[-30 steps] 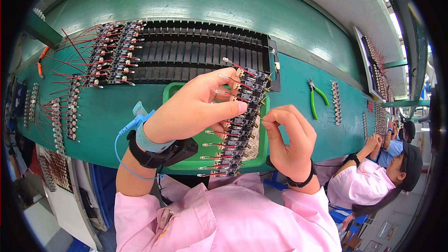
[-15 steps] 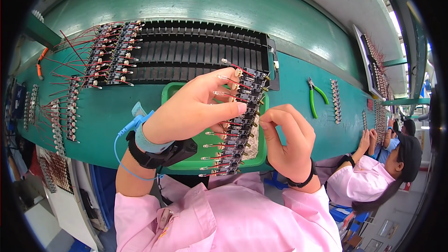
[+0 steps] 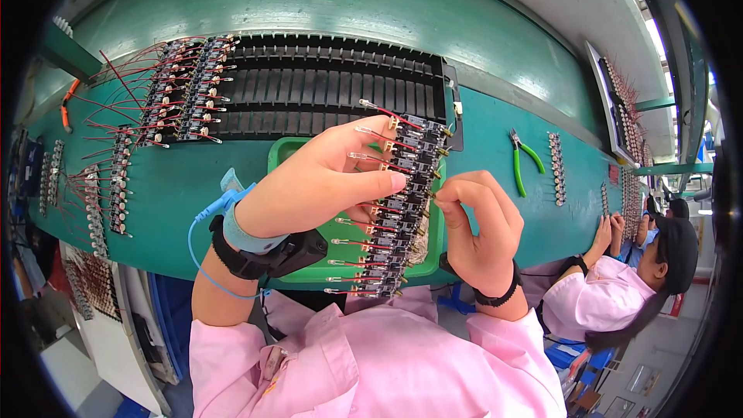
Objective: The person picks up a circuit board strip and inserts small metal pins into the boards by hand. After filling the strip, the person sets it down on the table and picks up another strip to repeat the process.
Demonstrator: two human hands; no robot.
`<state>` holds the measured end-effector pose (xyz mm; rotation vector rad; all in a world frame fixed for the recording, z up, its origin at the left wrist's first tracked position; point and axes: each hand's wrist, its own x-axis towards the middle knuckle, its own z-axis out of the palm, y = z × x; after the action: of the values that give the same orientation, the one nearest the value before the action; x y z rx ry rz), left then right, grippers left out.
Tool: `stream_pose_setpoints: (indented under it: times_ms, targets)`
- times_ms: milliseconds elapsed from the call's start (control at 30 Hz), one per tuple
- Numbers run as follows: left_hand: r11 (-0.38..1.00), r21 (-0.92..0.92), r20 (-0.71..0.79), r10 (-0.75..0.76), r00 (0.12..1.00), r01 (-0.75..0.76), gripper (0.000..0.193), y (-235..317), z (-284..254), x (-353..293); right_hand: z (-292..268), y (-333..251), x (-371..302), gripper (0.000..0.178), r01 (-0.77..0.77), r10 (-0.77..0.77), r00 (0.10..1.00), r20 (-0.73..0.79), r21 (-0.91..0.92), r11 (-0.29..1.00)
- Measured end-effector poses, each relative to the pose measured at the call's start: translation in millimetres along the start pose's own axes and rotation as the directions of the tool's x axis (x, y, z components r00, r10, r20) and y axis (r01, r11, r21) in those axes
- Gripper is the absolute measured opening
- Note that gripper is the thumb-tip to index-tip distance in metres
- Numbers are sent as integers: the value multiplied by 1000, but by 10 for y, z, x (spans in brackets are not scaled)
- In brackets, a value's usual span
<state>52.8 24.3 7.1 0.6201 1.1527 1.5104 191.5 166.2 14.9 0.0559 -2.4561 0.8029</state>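
My left hand (image 3: 317,182) is closed around the upper part of a long strip of small black circuit boards (image 3: 395,220), thumb on its face. Clear LEDs on red and black leads stick out along the strip's left side, and short metal pins line its right edge. The strip is tilted, held above a green plastic tray (image 3: 313,272). Close against the strip's right edge is my right hand (image 3: 487,224), thumb and forefinger pinched by a pin. Whatever sits between those fingertips is too small to make out. A pale bundle of thin strands (image 3: 419,251) lies in the tray, partly hidden by the strip.
A black slotted rack (image 3: 333,89) stands behind the tray, with wired board strips (image 3: 205,89) at its left end. Green-handled cutters (image 3: 517,166) and another strip (image 3: 557,170) lie to the right. Farther right, a co-worker's hands (image 3: 607,234) are at the bench.
The strip has shifted and turned slightly in my left hand, its lower end a little farther left and down. My right fingertips have moved slightly up toward its edge.
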Motion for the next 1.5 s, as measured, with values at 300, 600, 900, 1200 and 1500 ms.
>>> stream_pose_setpoints:
  times_ms: [300, 600, 900, 1200, 1500]
  targets:
    - [997, -71, 79, 3, 997, 3, 31, 21, -12, -15, -33, 46, 1, 13, 100, -103, 994, 23, 115, 988]
    - [997, -78, 107, 0, 994, 8, 31, 3, -11, -10, -45, 89, 22, 13, 142, -151, 988, 28, 195, 970]
    - [998, -58, 66, -12, 998, 16, 32, 13, -24, -34, -41, 108, -37, 17, 143, -123, 985, -125, 160, 977]
    - [998, -32, -83, 50, 995, -53, 30, 7, -67, 20, 42, 182, -340, 15, 3, 18, 824, 566, -35, 999]
    - [998, -24, -101, 50, 994, -53, 36, 11, -85, 15, 170, 185, -482, 9, 140, -54, 805, 591, -101, 985]
